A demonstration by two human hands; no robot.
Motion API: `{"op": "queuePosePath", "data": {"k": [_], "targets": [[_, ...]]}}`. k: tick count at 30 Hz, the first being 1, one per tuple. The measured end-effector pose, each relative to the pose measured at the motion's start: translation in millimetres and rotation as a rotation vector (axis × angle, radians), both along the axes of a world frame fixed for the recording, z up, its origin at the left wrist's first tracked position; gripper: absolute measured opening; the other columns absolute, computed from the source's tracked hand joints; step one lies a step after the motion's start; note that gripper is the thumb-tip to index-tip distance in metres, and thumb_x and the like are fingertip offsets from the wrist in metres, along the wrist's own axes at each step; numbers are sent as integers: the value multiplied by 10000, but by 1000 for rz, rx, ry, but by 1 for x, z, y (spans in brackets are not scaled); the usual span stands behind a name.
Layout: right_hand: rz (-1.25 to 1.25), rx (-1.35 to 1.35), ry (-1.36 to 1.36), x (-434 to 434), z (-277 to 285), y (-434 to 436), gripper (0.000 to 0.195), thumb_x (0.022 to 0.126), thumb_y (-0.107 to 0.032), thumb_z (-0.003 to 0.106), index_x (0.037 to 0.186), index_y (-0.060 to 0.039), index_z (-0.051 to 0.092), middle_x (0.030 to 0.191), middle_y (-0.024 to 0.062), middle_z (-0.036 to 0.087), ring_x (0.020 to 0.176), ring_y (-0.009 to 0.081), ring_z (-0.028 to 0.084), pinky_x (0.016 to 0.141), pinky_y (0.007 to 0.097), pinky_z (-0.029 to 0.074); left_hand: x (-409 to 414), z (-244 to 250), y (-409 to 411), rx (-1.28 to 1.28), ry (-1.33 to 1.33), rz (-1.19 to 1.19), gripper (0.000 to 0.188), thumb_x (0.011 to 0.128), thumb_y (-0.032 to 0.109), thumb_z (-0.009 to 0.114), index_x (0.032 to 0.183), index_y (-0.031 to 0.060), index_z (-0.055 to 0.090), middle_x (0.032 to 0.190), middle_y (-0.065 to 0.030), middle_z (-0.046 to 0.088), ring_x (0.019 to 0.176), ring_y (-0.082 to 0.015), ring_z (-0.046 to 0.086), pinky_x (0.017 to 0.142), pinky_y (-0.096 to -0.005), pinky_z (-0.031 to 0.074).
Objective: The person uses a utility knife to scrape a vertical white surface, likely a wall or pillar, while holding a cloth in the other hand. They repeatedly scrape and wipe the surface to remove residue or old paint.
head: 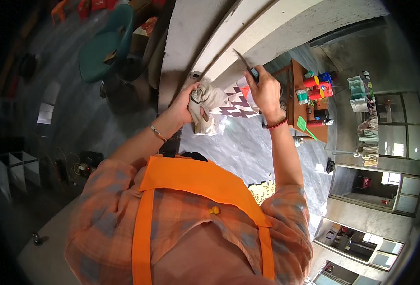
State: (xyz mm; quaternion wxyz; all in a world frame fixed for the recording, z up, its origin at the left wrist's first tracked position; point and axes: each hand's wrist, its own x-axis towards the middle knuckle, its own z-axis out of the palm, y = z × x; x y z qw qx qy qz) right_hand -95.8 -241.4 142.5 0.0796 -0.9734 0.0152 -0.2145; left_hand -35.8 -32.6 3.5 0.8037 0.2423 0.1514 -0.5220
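My right hand [267,92] is closed around the dark handle of a thin-bladed hand tool [245,61], possibly a knife or a scraper. Its blade slants up and left in front of the white door frame [238,46]; whether it touches the frame I cannot tell. In my left hand [182,108] is a crumpled off-white cloth [210,95] with a dark printed mark, held close to the lower end of the frame. Just beyond the cloth shows a chevron-patterned fabric [236,103] in white and dark purple, partly covered by it.
To the right, a wooden table [295,119] carries red cans, bottles and a green fly swatter [304,126]. A green chair [101,53] stands at the upper left. A white divided rack [16,171] is at far left. Clothes [368,135] hang along the right.
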Motion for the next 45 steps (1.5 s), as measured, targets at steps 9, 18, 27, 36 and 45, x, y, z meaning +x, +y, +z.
{"op": "queuePosePath", "data": {"k": [9, 18, 27, 36, 45], "targets": [[-15, -227, 165, 14, -84, -17, 206, 831, -265, 688, 925, -134, 559, 763, 95, 663, 687, 303, 665, 564, 423, 520, -2, -4, -7, 42, 62, 52, 336, 923, 472, 554, 995, 167, 675, 879, -10, 687, 662, -180, 630, 448, -300, 470], [-102, -191, 59, 13, -53, -2, 201, 828, -215, 686, 938, -122, 546, 825, 74, 651, 743, 296, 667, 592, 428, 526, -1, -4, 0, 1, 78, 39, 327, 924, 445, 564, 1013, 140, 643, 905, -65, 667, 695, -247, 606, 550, -397, 511], [-80, -81, -86, 5, -36, 5, 230, 861, -289, 674, 944, -112, 553, 806, 87, 651, 684, 301, 651, 556, 442, 493, -3, -24, 2, -14, 24, 65, 246, 921, 347, 568, 975, 117, 636, 916, -54, 658, 774, -207, 617, 658, -377, 516], [-64, -161, 156, 6, -72, -1, 206, 874, -281, 658, 977, -126, 569, 834, 94, 674, 746, 326, 665, 594, 442, 521, -7, -58, 1, 122, 48, 69, 284, 917, 366, 571, 1010, 105, 634, 927, -82, 652, 808, -251, 619, 691, -425, 513], [-52, -126, 347, 9, -124, -4, 239, 871, -284, 653, 957, -96, 532, 884, 117, 685, 782, 326, 687, 627, 454, 552, -6, -69, 13, 80, 76, 41, 316, 938, 363, 540, 1078, 94, 633, 1041, -96, 650, 928, -271, 619, 798, -448, 513]]}}
